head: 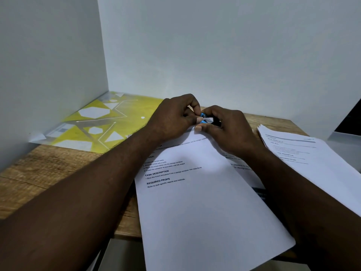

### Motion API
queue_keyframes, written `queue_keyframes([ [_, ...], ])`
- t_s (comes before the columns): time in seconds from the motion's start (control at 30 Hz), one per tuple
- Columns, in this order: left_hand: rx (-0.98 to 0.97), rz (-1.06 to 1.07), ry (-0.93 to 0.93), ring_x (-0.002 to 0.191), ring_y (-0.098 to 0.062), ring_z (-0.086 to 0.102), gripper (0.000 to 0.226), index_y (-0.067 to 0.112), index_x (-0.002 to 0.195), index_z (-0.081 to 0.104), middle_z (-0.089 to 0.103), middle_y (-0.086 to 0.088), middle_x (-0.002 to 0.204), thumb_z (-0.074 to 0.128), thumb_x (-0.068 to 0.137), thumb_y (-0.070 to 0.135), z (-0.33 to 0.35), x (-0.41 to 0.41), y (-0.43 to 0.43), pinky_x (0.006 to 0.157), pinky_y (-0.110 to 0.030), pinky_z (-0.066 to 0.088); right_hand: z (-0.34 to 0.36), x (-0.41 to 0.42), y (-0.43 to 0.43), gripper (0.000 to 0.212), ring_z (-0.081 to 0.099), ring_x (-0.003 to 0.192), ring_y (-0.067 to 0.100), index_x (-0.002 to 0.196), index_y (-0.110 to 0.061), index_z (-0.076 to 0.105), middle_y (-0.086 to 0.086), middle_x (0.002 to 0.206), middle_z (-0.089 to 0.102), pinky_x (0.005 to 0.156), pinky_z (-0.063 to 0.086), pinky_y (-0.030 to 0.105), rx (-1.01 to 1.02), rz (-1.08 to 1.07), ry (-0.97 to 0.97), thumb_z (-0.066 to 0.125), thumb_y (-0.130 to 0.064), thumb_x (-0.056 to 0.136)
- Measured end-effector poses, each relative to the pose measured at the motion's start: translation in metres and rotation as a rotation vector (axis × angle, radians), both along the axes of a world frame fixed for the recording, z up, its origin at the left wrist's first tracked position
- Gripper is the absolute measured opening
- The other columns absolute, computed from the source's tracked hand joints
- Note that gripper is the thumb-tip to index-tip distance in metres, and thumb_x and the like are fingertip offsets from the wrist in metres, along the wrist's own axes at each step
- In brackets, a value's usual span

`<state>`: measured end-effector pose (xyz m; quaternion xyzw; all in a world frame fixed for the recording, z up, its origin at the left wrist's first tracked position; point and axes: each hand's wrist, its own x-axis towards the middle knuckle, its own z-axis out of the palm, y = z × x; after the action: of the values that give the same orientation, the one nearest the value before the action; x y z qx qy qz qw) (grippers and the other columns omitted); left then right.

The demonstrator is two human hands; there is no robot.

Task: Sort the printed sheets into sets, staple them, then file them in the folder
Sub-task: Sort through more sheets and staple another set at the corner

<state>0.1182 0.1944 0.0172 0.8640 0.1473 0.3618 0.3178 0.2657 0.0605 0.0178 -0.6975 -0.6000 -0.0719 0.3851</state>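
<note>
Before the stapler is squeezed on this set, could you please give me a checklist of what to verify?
1. Is the stapler at the top corner of the set of sheets? Ok.
2. Grip: ok. The left hand pinches the stapler and the right hand curls round it.
3. Sheets squared: not ok. A lower sheet juts out skewed on the right.
4. Staples loaded: cannot tell, as the fingers hide that.
5. Is the spare stack clear of the stapler? Ok, it lies off to the right.
6. Is the folder ready? Ok, it lies flat at the back left.
</note>
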Motion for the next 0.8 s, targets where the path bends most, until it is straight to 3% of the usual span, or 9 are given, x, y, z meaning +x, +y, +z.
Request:
queue_keyframes([
  [0.37,-0.073,-0.018,-0.009,0.055,-0.001,0.053,0.014,0.023,0.093,0.064,0.075,0.004,0.071,0.076,0.09,0.017,-0.0016,-0.0003,-0.0008,0.063,-0.028,0.043,-0.0006,-0.001,0.0019,0.043,0.066,0.081,0.003,0.112,-0.028,0.076,-0.014,0.094,0.075,0.077,0.056,0.038,0.019,-0.015,-0.004,0.071,-0.056,0.079],
  [0.53,-0.096,-0.003,-0.024,0.062,0.001,0.055,0.023,0.026,0.101,0.066,0.071,0.012,0.071,0.077,0.093,0.044,0.0027,-0.0003,-0.0028,0.061,-0.02,0.04,-0.0008,0.0005,0.0022,0.028,0.062,0.076,-0.004,0.103,-0.035,0.071,-0.018,0.084,0.07,0.067,0.046,0.032,0.024,-0.016,-0.02,0.07,-0.054,0.082],
  [0.67,-0.065,-0.04,0.1,0.087,0.002,0.065,0.055,0.04,0.128,0.065,0.069,0.02,0.112,0.087,0.079,0.054,0.0041,-0.0031,-0.0013,0.076,-0.015,0.047,-0.0002,0.0012,0.001,0.038,0.068,0.083,0.015,0.11,-0.027,0.074,-0.008,0.091,0.075,0.075,0.056,0.043,0.0,-0.041,-0.051,0.057,-0.048,0.083],
  [0.73,-0.043,-0.082,0.142,0.097,0.004,0.066,0.062,0.038,0.128,0.068,0.071,0.022,0.118,0.091,0.072,0.054,0.0022,-0.0032,-0.0033,0.083,-0.018,0.048,-0.002,0.0014,0.0013,0.037,0.069,0.086,0.015,0.111,-0.027,0.074,-0.007,0.094,0.076,0.077,0.057,0.043,-0.002,-0.037,-0.041,0.06,-0.048,0.085],
  [0.8,-0.019,-0.127,0.149,0.106,0.003,0.068,0.064,0.033,0.121,0.073,0.074,0.019,0.116,0.088,0.065,0.059,-0.0001,-0.0031,-0.0059,0.095,-0.029,0.054,-0.0038,0.0004,0.0019,0.039,0.071,0.088,0.014,0.112,-0.027,0.074,-0.007,0.098,0.078,0.079,0.058,0.042,0.006,-0.03,-0.03,0.063,-0.052,0.084],
])
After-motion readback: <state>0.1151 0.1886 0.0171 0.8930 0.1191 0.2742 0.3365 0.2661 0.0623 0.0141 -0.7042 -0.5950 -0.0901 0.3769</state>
